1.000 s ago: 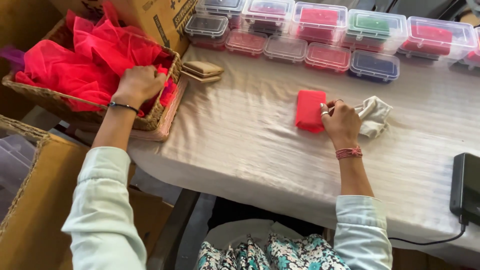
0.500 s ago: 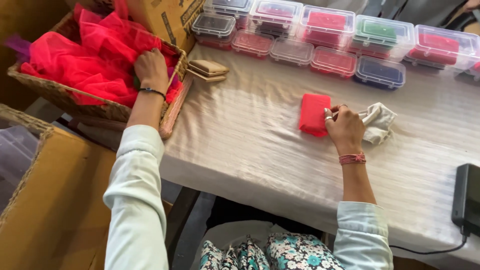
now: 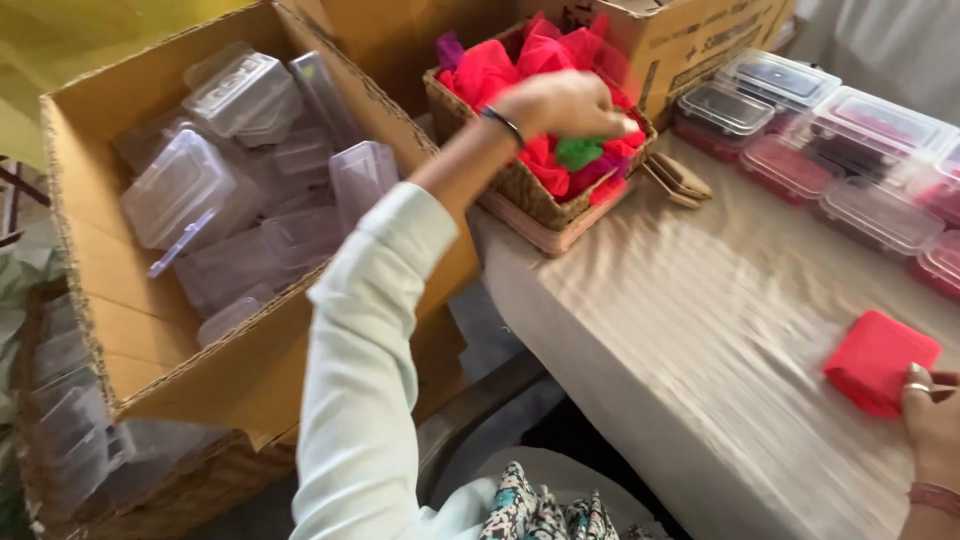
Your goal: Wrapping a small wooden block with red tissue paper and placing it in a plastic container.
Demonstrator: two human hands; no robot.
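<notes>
At upper centre, the left hand (image 3: 562,103) curls loosely over red netting (image 3: 497,68) in a wicker basket (image 3: 520,185), seemingly picking a piece. At the lower right edge, the right hand (image 3: 932,425) pins a folded red cloth (image 3: 879,361) to the table (image 3: 700,330); its grip cannot be made out.

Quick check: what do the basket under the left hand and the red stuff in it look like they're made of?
The basket looks like woven wicker or rattan, matte tan, with a visible plaited weave. The red stuff looks like sheer net fabric, probably tulle: translucent, crumpled folds. The left hand reaches into it.

The right hand (image 3: 935,430) is cut off by the frame's edge, and the left hand's fingers (image 3: 610,118) are blurred.
</notes>
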